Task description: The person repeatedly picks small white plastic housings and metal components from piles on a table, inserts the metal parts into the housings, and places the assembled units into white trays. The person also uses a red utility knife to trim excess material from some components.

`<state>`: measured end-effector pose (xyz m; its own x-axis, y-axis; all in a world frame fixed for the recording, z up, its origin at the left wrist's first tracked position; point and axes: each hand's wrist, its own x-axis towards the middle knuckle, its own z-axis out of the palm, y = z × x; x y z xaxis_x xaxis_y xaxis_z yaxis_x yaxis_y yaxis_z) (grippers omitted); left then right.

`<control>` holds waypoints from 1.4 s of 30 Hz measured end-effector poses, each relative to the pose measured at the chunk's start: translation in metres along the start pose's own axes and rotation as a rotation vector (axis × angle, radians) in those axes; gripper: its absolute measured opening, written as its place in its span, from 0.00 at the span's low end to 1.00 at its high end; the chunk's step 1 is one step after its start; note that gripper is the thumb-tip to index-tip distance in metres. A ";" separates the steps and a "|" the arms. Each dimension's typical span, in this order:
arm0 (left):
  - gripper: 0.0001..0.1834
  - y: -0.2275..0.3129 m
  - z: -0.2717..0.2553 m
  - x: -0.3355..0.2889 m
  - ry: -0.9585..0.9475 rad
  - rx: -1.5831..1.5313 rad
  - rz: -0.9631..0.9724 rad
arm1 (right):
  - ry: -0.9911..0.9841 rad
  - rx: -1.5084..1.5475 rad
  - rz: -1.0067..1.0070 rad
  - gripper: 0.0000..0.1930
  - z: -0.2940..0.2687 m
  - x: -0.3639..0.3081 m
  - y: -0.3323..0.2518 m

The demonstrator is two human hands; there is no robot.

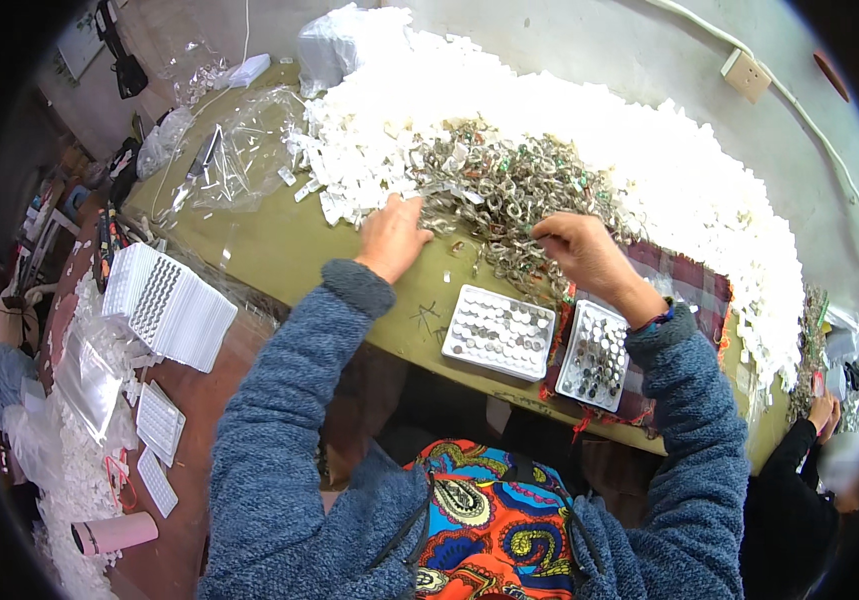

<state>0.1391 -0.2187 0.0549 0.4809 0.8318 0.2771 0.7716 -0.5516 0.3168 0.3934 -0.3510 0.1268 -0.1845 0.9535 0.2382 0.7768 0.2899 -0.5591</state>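
Sorting step: left hand (390, 236) spread open on the metal-parts heap (509, 190), right hand (581, 250) pinching a piece there; next move likely requires seating it in a gridded tray (500, 332).

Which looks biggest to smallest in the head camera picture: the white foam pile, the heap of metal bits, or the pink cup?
1. White foam pile, by far the biggest.
2. Heap of metal bits, which both hands reach into.
3. Pink cup, smallest, though the fisheye rim may shrink it.
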 end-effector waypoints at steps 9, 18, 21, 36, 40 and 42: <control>0.16 0.000 -0.001 0.018 -0.013 -0.460 -0.002 | -0.020 -0.073 -0.068 0.06 0.014 0.024 -0.014; 0.17 -0.016 0.001 0.005 0.048 -0.238 -0.029 | 0.035 -0.476 -0.486 0.16 0.068 0.099 -0.002; 0.12 -0.018 -0.009 0.014 0.208 -0.309 -0.053 | -0.153 -0.609 -0.454 0.15 0.072 0.112 0.007; 0.37 -0.263 0.003 0.286 0.160 -0.532 -0.069 | -0.344 -0.597 -0.220 0.10 0.088 0.145 0.048; 0.33 -0.306 0.015 0.307 0.021 -0.582 -0.153 | -0.335 -0.614 -0.206 0.10 0.090 0.142 0.045; 0.30 -0.324 0.024 0.306 -0.010 -0.604 -0.160 | -0.324 -0.599 -0.179 0.10 0.090 0.142 0.046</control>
<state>0.0465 0.2157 0.0151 0.3849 0.9059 0.1766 0.4641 -0.3553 0.8114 0.3484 -0.1950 0.0635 -0.4384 0.8987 -0.0153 0.8984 0.4386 0.0222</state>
